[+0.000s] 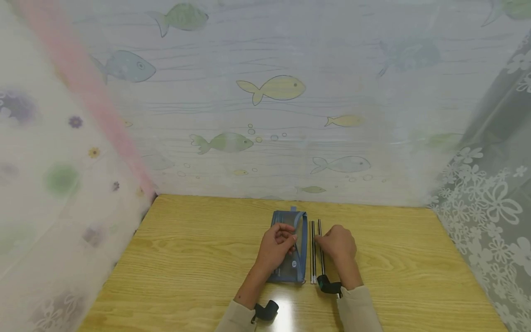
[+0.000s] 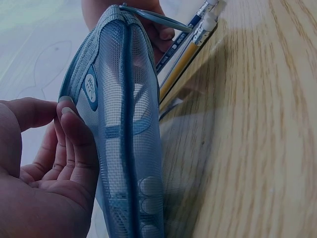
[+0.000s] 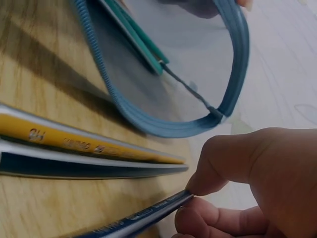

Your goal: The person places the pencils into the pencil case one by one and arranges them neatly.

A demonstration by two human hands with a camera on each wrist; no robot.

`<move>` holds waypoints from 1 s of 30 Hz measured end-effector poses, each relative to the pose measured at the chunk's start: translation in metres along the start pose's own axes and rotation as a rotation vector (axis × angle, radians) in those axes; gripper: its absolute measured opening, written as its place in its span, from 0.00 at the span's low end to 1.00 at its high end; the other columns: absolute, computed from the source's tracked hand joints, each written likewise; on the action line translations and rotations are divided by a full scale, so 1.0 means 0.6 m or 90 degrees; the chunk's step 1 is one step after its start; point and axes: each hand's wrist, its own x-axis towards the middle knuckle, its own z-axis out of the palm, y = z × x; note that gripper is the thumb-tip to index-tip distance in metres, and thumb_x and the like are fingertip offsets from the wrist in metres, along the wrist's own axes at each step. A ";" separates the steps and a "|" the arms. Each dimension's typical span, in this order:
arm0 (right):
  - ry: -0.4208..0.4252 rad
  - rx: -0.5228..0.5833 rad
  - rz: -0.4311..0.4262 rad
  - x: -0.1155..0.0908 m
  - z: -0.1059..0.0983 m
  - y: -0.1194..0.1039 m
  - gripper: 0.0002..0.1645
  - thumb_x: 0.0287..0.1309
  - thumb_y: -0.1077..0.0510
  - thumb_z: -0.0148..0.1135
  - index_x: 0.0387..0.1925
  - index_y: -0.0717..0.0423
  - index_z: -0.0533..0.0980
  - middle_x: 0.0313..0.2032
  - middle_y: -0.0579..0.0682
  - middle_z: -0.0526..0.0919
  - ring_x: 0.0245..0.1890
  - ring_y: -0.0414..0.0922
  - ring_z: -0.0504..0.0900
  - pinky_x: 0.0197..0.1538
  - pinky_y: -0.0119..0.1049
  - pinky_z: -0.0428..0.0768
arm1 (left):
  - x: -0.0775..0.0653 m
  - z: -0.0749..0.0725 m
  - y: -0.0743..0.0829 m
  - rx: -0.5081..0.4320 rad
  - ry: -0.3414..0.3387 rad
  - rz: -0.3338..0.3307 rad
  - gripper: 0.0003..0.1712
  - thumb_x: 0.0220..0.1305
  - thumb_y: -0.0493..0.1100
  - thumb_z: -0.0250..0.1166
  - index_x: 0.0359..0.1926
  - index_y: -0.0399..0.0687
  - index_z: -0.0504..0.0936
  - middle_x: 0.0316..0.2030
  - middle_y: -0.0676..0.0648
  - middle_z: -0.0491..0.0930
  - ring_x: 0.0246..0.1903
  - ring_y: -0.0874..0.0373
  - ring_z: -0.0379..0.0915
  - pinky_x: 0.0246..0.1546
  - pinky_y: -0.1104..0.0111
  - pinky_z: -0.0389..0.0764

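My left grip (image 1: 277, 245) pinches a blue mesh pouch (image 1: 290, 273), flat green item (image 3: 136, 39) inside, toward the wooden table (image 1: 186, 249)'s far edge; my right grip (image 1: 340, 243) pinches a dark-blue pencil (image 3: 143, 218).

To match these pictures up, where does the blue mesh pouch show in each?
Head: the pouch lies just right of centre, lower half, partly behind the left hand.
Left wrist: the pouch runs left of centre, from near the top to the bottom edge.
Right wrist: the pouch is at top centre, cut off by the upper edge.
Shared landmark: the pencils, beside the pouch in all three.
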 end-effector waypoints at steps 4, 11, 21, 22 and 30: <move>-0.007 0.014 -0.013 -0.003 -0.005 -0.002 0.26 0.58 0.48 0.71 0.09 0.50 0.75 0.12 0.43 0.71 0.14 0.41 0.66 0.17 0.32 0.62 | 0.001 0.001 -0.002 0.005 0.001 -0.003 0.13 0.74 0.34 0.67 0.56 0.34 0.80 0.38 0.40 0.82 0.28 0.60 0.80 0.31 0.73 0.84; -0.016 0.036 -0.040 -0.001 -0.008 -0.002 0.28 0.58 0.49 0.71 0.07 0.48 0.72 0.10 0.40 0.68 0.13 0.39 0.63 0.18 0.31 0.59 | 0.002 0.001 -0.004 0.008 0.006 -0.004 0.13 0.74 0.34 0.67 0.55 0.34 0.80 0.37 0.40 0.82 0.28 0.59 0.80 0.30 0.73 0.83; -0.050 0.100 -0.095 0.003 -0.005 -0.005 0.29 0.60 0.52 0.69 0.06 0.48 0.69 0.08 0.39 0.67 0.13 0.39 0.61 0.20 0.31 0.59 | 0.000 0.001 -0.004 0.003 0.000 0.002 0.14 0.74 0.36 0.68 0.55 0.34 0.80 0.38 0.38 0.83 0.28 0.58 0.80 0.30 0.72 0.83; -0.052 0.105 -0.098 0.003 -0.005 -0.005 0.30 0.60 0.53 0.68 0.06 0.48 0.67 0.08 0.39 0.66 0.13 0.39 0.60 0.20 0.31 0.57 | 0.000 0.001 -0.004 0.002 -0.001 0.003 0.14 0.74 0.36 0.68 0.55 0.34 0.80 0.38 0.38 0.83 0.28 0.59 0.80 0.30 0.72 0.83; -0.070 0.139 -0.094 0.004 -0.003 -0.007 0.22 0.60 0.54 0.67 0.12 0.53 0.76 0.12 0.43 0.77 0.15 0.41 0.72 0.21 0.33 0.66 | 0.000 0.002 -0.003 0.004 -0.003 0.005 0.14 0.74 0.36 0.68 0.55 0.34 0.80 0.38 0.38 0.83 0.28 0.59 0.80 0.29 0.72 0.83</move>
